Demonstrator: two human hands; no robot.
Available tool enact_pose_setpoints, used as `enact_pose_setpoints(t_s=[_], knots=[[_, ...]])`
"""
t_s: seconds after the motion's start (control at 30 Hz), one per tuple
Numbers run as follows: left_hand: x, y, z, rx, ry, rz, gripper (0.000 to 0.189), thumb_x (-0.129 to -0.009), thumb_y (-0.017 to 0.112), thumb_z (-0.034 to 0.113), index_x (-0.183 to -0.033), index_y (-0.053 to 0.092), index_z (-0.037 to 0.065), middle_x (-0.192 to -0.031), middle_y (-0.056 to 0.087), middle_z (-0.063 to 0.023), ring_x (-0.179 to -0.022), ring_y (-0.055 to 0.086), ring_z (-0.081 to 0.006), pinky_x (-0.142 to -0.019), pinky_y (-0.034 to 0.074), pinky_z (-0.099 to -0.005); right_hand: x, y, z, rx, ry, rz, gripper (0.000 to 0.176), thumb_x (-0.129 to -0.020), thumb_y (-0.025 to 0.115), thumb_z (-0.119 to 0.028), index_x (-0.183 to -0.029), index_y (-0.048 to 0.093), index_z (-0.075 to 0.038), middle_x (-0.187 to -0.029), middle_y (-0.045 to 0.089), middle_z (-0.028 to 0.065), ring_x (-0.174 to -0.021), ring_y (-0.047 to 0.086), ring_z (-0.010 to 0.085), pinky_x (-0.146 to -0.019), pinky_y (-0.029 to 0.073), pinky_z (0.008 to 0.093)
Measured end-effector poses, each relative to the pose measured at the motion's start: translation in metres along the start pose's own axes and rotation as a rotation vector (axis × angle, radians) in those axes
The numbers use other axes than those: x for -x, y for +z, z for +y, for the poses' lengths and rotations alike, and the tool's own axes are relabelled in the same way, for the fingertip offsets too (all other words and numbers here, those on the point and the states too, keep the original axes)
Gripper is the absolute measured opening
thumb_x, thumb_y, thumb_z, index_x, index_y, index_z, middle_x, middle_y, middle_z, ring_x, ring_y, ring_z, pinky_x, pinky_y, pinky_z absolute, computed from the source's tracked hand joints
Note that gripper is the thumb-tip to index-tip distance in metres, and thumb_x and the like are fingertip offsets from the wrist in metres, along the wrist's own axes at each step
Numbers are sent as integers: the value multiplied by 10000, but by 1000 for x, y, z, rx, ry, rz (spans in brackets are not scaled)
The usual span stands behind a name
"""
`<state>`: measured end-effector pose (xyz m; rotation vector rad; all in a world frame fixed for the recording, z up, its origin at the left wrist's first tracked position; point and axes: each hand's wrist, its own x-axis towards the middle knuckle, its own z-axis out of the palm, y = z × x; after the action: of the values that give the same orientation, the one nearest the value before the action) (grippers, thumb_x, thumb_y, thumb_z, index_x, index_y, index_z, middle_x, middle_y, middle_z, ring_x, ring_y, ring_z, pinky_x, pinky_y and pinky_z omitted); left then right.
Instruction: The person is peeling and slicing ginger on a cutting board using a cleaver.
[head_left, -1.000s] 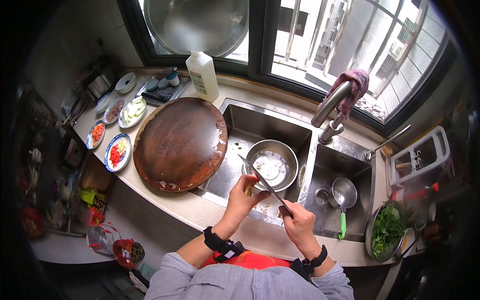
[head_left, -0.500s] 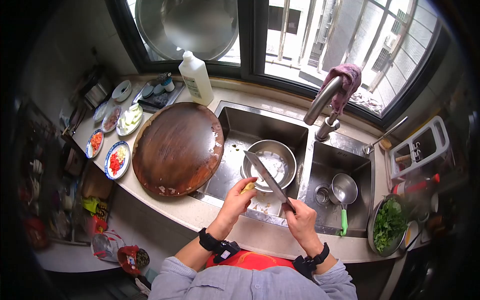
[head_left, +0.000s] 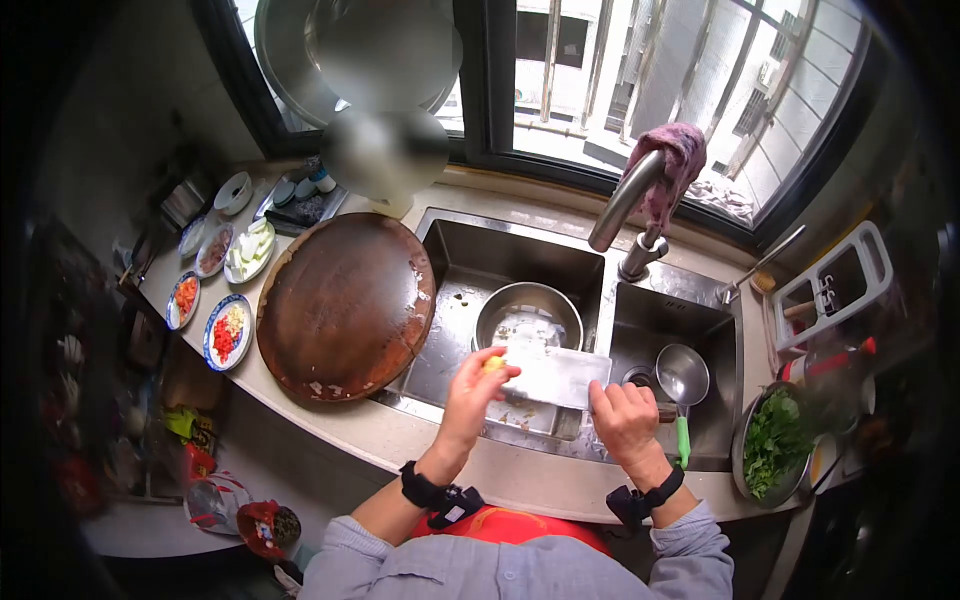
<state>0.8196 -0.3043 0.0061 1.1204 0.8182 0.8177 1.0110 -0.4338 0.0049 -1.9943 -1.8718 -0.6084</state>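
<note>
My left hand [head_left: 468,392] pinches a small yellowish piece [head_left: 493,365], perhaps ginger, above the front of the left sink basin [head_left: 455,350]. Wrapped round the dark handle of a cleaver [head_left: 555,376] is my right hand [head_left: 627,420]. The cleaver's broad blade lies flat to the view, its far end close to my left fingers. Behind and below the blade, a round metal bowl [head_left: 530,296] stands in the basin, its front part hidden. Small scraps are scattered on the basin floor.
A round wooden board [head_left: 345,305] rests left of the sink. Farther left are plates of chopped food [head_left: 228,332]. A ladle [head_left: 682,374] lies in the right basin under the faucet [head_left: 625,205]. A bowl of leafy greens [head_left: 775,445] stands at the right.
The cleaver has turned from an edge-on slant to nearly level, showing its broad face. My right hand has moved right. The view has shifted slightly.
</note>
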Motion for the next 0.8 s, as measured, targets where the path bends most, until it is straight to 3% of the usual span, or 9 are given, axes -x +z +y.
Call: enact_pose_setpoints(t_s=[0.03,0.13,0.17,0.2,0.27,0.33,0.47,0.63,0.8], knots=[[-1,9,6,24,-18,-94,348,-840,510,169,-1150,452,24,-927,607,-74,-865,563,-95,-649,412,-198,-1,-1,2,35,-76,11,198,-640,565,-101,-834,595,-80,-604,458,14,-544,473,156,-510,347,295],[-16,31,-2,189,-246,-317,361,-874,457,187,-1196,411,32,-986,594,-109,-946,565,-166,-782,442,-270,-4,-8,5,87,-217,31,181,-665,547,-120,-834,597,-80,-599,432,-2,-558,459,136,-521,341,275],[-26,31,-14,275,-379,-362,323,-881,460,171,-1169,416,34,-996,590,-107,-946,573,-183,-765,468,-278,-5,-12,7,79,-269,33,179,-664,548,-124,-831,597,-81,-597,426,-4,-557,453,133,-523,339,274],[-36,28,-24,279,-363,-364,323,-881,460,171,-1169,416,34,-996,590,-107,-946,573,-183,-765,468,-278,-6,-14,9,77,-319,39,178,-664,550,-129,-829,596,-82,-595,420,-7,-555,447,131,-525,337,273],[-58,22,-43,361,-370,-132,274,-879,476,169,-1115,434,36,-997,586,-102,-894,589,-181,-678,496,-260,3,-14,16,94,-314,40,149,-670,559,-139,-810,594,-98,-583,392,-10,-546,434,126,-515,327,280],[-80,-1,-61,234,-340,-79,190,-852,530,156,-1004,469,58,-907,597,-56,-745,602,-135,-528,482,-214,12,-19,21,77,-248,22,132,-657,573,-124,-786,595,-109,-567,391,-12,-530,435,132,-506,326,286],[-66,-13,-36,274,-349,-67,230,-870,493,182,-1066,447,70,-910,583,-66,-614,568,-126,-461,464,-214,29,-22,25,-77,1,41,165,-578,621,-79,-739,601,-112,-555,441,15,-519,477,193,-499,341,333],[-56,-16,-51,302,-405,-45,355,-833,483,117,-1183,425,107,-778,567,-53,-448,474,-89,-365,366,-196,26,-23,11,-185,259,119,160,-601,640,-75,-751,616,-124,-564,500,28,-519,507,210,-495,350,332],[-42,1,-44,254,-406,-57,180,-837,519,180,-1007,490,127,-718,562,-21,-457,451,-67,-359,300,-181,9,-15,-20,-471,449,141,170,-610,629,-66,-770,637,-123,-627,567,52,-551,550,234,-511,395,328]])
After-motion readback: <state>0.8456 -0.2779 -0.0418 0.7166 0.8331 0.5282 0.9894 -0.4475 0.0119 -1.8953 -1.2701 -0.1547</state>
